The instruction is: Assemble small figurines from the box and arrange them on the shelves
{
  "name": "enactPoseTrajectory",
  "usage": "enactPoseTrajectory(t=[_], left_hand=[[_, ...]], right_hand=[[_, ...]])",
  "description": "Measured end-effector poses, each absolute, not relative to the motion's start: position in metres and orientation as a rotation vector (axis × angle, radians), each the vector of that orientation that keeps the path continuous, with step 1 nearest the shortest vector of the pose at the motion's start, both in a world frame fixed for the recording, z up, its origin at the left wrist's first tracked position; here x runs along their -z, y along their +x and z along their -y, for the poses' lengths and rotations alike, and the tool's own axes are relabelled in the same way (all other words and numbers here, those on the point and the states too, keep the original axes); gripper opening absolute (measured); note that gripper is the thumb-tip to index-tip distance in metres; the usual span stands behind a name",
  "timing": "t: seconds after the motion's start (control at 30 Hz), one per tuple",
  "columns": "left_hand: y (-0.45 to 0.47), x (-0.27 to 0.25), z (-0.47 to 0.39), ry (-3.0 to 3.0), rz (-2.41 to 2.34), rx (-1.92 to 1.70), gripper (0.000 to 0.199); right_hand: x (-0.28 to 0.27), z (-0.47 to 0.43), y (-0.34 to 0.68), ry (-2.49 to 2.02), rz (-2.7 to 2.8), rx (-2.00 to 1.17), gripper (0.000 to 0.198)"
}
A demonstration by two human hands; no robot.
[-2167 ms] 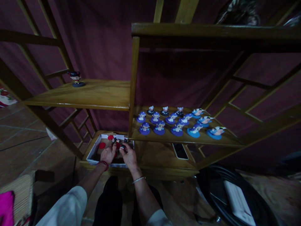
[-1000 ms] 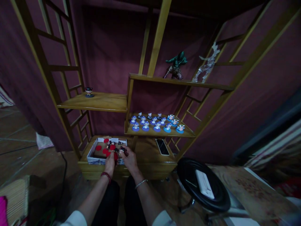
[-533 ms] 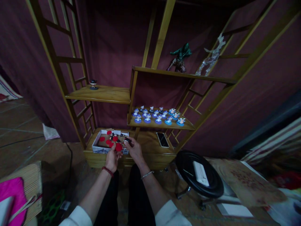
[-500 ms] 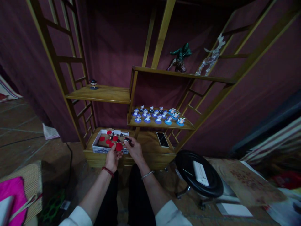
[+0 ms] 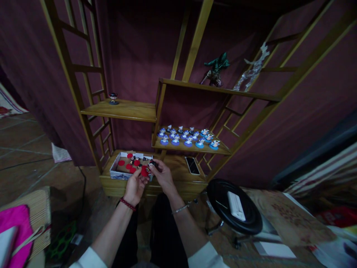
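My left hand [image 5: 136, 187] is closed on a round red disc [image 5: 144, 171], pinched between thumb and fingers. My right hand [image 5: 162, 175] grips a small black-haired figurine [image 5: 152, 164] and holds it right against the disc; whether the two are joined I cannot tell. Both hands are just above the front right corner of an open cardboard box [image 5: 119, 175]. Inside the box lie several red discs [image 5: 121, 163] and small dark figurine pieces [image 5: 133, 160]. A similar black-haired figurine [image 5: 113, 98] stands on a dark base on the left shelf.
Several purple and blue figurines [image 5: 188, 140] stand in rows on the middle shelf [image 5: 192, 149]. A phone [image 5: 192, 165] lies on the lower shelf. Above are a green statue [image 5: 216, 70] and a clear one [image 5: 253, 70]. A black stool [image 5: 251, 219] with a white object stands at the right.
The disc and the figurine have come closer together, with both hands shifting slightly right. The camera view has moved a little.
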State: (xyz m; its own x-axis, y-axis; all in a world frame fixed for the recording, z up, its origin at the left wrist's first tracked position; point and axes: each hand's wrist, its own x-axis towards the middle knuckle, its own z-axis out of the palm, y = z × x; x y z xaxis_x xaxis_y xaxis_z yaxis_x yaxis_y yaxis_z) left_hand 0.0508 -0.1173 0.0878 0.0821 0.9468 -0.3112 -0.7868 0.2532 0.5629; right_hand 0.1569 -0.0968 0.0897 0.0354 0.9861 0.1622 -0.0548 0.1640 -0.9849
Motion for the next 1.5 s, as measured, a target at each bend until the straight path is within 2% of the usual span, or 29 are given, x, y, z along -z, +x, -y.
enactPoseTrajectory(t=[0.43, 0.77, 1.5], left_hand=[[0.049, -0.097, 0.123, 0.284, -0.593, -1.346, 0.021], [0.049, -0.099, 0.124, 0.306, -0.582, -1.333, 0.018], [0.048, -0.099, 0.123, 0.308, -0.609, -1.334, 0.015]], right_hand=[[-0.104, 0.099, 0.161, -1.036, 1.239, -1.120, 0.035], [-0.103, 0.097, 0.166, -0.992, 1.220, -1.195, 0.042], [-0.106, 0.094, 0.169, -0.914, 1.265, -1.256, 0.041]])
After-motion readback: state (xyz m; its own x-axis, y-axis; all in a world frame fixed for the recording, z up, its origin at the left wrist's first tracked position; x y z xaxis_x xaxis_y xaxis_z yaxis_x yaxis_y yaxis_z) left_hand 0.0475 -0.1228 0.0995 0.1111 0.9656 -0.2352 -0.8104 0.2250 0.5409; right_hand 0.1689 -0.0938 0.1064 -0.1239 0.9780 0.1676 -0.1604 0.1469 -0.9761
